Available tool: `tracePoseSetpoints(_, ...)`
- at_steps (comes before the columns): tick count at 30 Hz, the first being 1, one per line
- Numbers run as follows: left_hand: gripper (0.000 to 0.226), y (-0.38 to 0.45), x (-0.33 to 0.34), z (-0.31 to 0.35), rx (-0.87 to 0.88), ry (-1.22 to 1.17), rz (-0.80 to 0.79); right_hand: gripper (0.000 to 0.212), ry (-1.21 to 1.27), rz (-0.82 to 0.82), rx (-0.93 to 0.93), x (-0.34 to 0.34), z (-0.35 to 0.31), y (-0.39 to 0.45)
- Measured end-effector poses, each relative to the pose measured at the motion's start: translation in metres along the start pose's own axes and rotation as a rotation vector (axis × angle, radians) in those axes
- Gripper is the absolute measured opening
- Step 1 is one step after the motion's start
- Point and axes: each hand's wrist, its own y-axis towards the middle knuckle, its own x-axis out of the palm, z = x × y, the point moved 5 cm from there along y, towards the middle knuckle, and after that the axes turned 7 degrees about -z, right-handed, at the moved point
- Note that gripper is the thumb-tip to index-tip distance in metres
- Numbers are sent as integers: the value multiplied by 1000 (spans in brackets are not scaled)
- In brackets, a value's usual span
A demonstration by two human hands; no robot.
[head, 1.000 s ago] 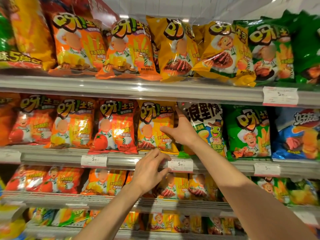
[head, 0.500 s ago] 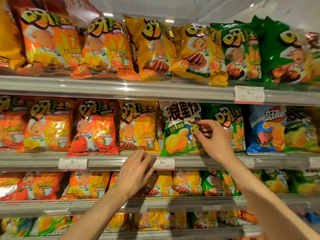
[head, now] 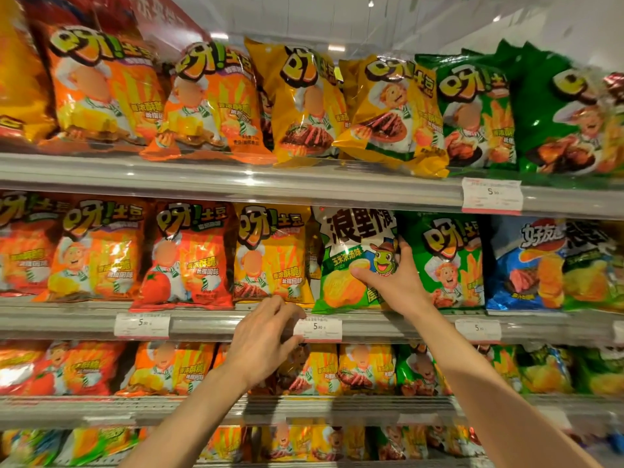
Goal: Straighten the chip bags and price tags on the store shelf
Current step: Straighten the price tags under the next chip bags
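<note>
At frame centre, the green-and-white corn chip bag [head: 351, 261] stands on the middle shelf [head: 202, 320], and the right hand [head: 393, 282] lies on its lower right corner, thumb across the front, fingers curled round its right edge. Just below and left, the left hand [head: 261, 336] has its fingertips at the left end of the centre price tag [head: 318, 328], seemingly pinching it.
</note>
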Motion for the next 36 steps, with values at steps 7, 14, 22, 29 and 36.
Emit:
tracePoseSetpoints(7, 37, 0, 0, -2, -7, -10, -16, 111, 63, 61, -22, 14, 8, 0)
tracePoseSetpoints(14, 36, -1, 0, -2, -14, -31, -17, 118, 1, 57, 9, 17, 14, 0)
tracePoseSetpoints(22, 44, -10, 5, -2, 25, -118, 34, 101, -273, 116, -76, 18, 14, -46)
tracePoseSetpoints(29, 44, -43, 20, 3, 25, -240, 109, 79, -584, 136, -258, 40, 55, -108)
tracePoseSetpoints(36, 55, -84, 54, 7, 28, -490, 207, 76, -579, -94, 54, 60, 121, -173)
